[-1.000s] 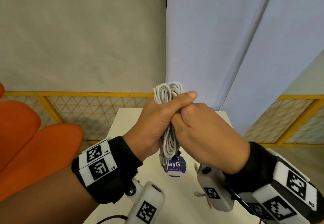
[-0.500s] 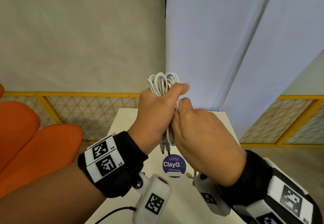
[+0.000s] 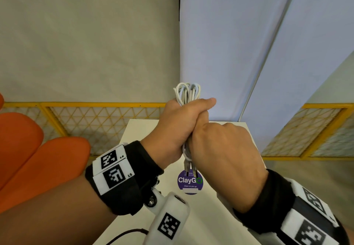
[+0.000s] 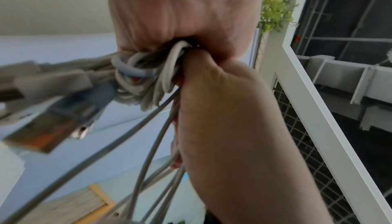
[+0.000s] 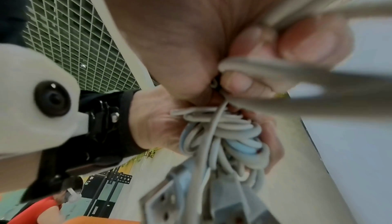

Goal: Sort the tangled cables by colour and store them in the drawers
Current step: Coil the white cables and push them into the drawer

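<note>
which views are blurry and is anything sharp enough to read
Head view: evenly lit and sharp, the ClayGo sticker reads clearly. Left wrist view: USB plugs smeared, too close to focus. Right wrist view: foreground strands of the white cable bundle blurred.

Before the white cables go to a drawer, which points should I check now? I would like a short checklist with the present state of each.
1. Left hand grips the white cable bundle: ok.
2. Right hand also holds the bundle, lower down: ok.
3. Bundle is one colour only: cannot tell; the right wrist view shows a light blue strand among the white.
4. USB plugs hang free above the table: ok.
5. Bundle is coiled tidily, loops above the fist: ok.
6. Drawer in view and open: not ok; no drawer is visible.
</note>
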Motion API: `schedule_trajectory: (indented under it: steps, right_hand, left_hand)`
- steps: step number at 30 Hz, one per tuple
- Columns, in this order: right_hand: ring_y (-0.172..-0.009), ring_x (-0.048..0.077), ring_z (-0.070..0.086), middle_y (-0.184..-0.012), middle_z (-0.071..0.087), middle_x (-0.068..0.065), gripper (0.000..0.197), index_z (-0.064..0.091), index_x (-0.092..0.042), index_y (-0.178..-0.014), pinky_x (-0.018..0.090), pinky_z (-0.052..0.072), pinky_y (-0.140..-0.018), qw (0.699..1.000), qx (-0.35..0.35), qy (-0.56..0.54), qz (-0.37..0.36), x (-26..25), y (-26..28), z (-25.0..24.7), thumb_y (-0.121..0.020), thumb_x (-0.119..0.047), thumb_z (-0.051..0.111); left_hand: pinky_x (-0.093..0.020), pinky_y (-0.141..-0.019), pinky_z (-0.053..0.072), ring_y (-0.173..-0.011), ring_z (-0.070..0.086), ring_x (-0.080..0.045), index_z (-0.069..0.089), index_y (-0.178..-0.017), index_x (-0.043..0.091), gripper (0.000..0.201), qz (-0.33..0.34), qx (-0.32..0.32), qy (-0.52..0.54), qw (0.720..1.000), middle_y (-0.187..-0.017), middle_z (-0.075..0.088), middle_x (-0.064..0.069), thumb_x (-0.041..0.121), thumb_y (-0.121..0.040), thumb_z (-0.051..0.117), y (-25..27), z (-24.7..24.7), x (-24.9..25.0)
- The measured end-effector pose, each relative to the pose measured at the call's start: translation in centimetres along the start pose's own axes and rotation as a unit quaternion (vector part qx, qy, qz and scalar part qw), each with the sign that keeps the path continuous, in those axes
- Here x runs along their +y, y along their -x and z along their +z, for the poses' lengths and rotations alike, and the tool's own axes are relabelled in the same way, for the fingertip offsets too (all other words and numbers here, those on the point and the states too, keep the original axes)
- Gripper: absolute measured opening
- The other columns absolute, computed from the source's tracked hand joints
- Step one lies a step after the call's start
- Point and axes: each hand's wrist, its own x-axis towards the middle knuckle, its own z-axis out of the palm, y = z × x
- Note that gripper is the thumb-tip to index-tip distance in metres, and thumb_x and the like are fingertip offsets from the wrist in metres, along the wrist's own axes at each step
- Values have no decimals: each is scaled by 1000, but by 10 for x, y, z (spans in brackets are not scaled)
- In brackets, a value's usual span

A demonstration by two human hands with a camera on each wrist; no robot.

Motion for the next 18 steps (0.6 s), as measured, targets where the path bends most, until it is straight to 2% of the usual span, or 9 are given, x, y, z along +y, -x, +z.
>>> schedule_trajectory:
  steps: [2,4,6,8,9,12,13,15,18]
  right_hand:
    - [-46,12,-4,-55,5,-2,60,54,-5,-77,23,-3,-51,1000,-18,10,14,1,2,0,-87,0,-5]
    - [-44,13,-3,-54,10,-3,68,56,-5,-90,24,-2,-50,999,-33,7,26,3,4,0,-92,-9,-11]
    - [-38,18,8,-54,25,-4,62,54,-7,-97,25,1,-46,998,-41,-14,40,6,4,5,-98,-23,-5]
    - [-35,23,21,-50,32,-6,48,53,-8,-92,25,9,-40,993,6,-105,50,10,4,13,-100,-34,14]
    - [-35,24,30,-49,36,-5,45,55,-8,-96,27,17,-39,988,36,-139,49,12,4,17,-100,-37,22]
    - [-52,26,54,-61,58,0,44,47,-16,-131,38,39,-48,962,13,-266,59,12,7,24,-102,-41,26]
    - [-55,26,55,-63,60,1,37,44,-23,-128,42,43,-52,943,-5,-326,66,12,9,26,-101,-42,28]
    - [-51,20,52,-59,56,-2,19,43,-26,-108,42,44,-53,904,-16,-419,85,13,11,28,-100,-42,37]
    - [-44,11,45,-53,49,-5,23,48,-23,-89,38,43,-48,861,-25,-499,98,16,13,30,-100,-43,43]
  left_hand:
    - [-26,-57,40,-59,43,-17,50,-75,14,33,25,11,-9,1000,-66,41,-4,28,-86,77,0,2,3]
    - [-25,-56,39,-63,42,-20,54,-83,11,29,56,20,-19,998,-68,40,-7,32,-91,73,0,4,8]
    - [-25,-54,41,-58,45,-21,55,-77,6,34,83,24,-23,996,-63,45,-10,33,-93,70,-3,4,12]
    - [-27,-55,45,-54,50,-22,54,-67,5,41,107,30,-24,993,-61,51,-11,32,-93,70,-6,3,15]
    - [-28,-57,46,-54,52,-22,55,-65,6,41,119,31,-23,992,-61,53,-13,31,-93,70,-8,4,16]
    - [-30,-57,51,-56,58,-25,56,-65,6,38,125,34,2,992,-58,56,-12,27,-93,70,-12,5,19]
    - [-31,-56,52,-55,59,-26,55,-64,7,38,121,35,19,992,-56,56,-10,25,-93,71,-13,4,20]
    - [-34,-54,53,-52,60,-25,56,-65,11,34,122,36,38,991,-56,54,-7,23,-92,72,-17,1,21]
    - [-35,-56,52,-49,57,-23,55,-70,11,29,141,45,36,988,-56,52,-6,21,-91,73,-20,-2,24]
